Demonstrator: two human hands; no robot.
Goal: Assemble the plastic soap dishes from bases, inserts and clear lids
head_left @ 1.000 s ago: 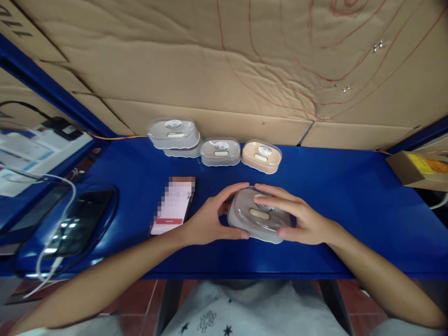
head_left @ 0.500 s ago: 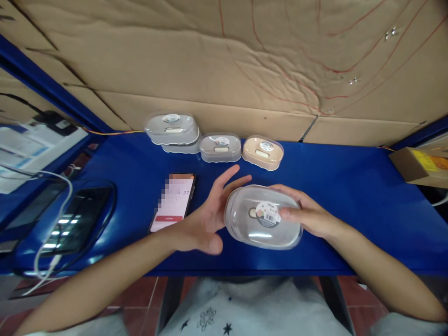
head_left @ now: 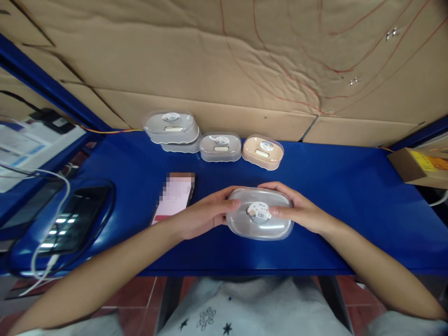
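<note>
Between my two hands is an oval soap box (head_left: pixel 247 228) with a clear lid and a round label on top. My left hand (head_left: pixel 213 212) wraps its left end, thumb on the lid and fingers underneath. At the right end my right hand (head_left: pixel 297 207) grips it, the thumb reaching across to the label. Behind, against the cardboard, stand two stacked grey soap boxes (head_left: pixel 171 128), another grey soap box (head_left: pixel 220 148) and a peach soap box (head_left: pixel 263 153), all with clear lids.
A phone (head_left: pixel 177 193) with a lit screen lies left of my hands on the blue table (head_left: pixel 336 186). Further left are a dark-screened device (head_left: pixel 75 219) and a white cable (head_left: pixel 38 252). A cardboard box (head_left: pixel 416 165) sits at the right edge, and cardboard sheeting (head_left: pixel 175 56) rises behind.
My left hand, open beside the box before, has closed on its left end. The soap box has shifted slightly left and its lid now faces up more squarely.
</note>
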